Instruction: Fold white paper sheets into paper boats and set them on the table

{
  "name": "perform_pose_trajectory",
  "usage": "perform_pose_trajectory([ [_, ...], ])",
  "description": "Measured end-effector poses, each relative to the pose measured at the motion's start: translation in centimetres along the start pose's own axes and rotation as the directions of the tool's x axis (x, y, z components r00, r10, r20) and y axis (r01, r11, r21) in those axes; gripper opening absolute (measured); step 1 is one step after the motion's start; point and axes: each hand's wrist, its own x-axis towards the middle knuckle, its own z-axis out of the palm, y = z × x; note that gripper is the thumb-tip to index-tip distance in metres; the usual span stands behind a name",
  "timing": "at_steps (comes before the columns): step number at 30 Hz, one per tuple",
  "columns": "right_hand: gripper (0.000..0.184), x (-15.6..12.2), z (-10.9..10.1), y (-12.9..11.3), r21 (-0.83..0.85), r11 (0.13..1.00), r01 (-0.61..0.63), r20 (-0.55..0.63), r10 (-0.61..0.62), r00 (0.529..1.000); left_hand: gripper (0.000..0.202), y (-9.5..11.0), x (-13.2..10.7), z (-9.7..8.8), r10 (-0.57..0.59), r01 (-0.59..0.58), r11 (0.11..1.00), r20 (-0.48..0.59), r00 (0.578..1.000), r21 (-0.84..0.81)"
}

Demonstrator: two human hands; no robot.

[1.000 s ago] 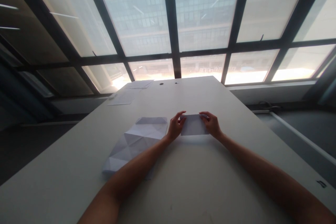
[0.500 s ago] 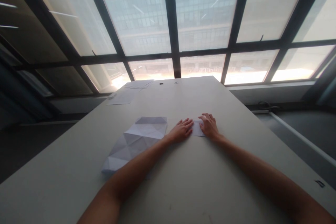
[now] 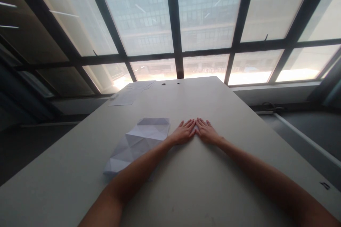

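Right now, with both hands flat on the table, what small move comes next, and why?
Probably slide the left hand and right hand apart, pressing down: they lie flat, fingertips meeting, over a paper that shows only as a sliver, so it may need flattening outward.

Nothing here can be read from where I stand. A small dark mark sits on the table near its right edge. It may be a sticker or a logo, but it is too small and blurred to make out. The creased sheet shows only fold lines. Only a sliver of the small paper shows between the flat left hand and right hand, with no legible print. The sheets at the far end are too distant to tell.
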Motion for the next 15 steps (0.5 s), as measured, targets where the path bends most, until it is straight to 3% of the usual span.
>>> perform_pose_trajectory([
  [7, 0.066, -0.1, -0.2, 0.0, -0.030, 0.992, -0.121, 0.017, 0.122, 0.992, 0.064, -0.1, -0.1, -0.3, -0.027, 0.025, 0.999, 0.050, 0.998, 0.034],
  [15, 0.067, 0.0, -0.3, 1.8, -0.057, 0.955, -0.292, -0.004, 0.292, 0.956, 0.064, 0.0, -0.1, -0.5, -0.028, 0.027, 0.999, 0.055, 0.998, 0.020],
])
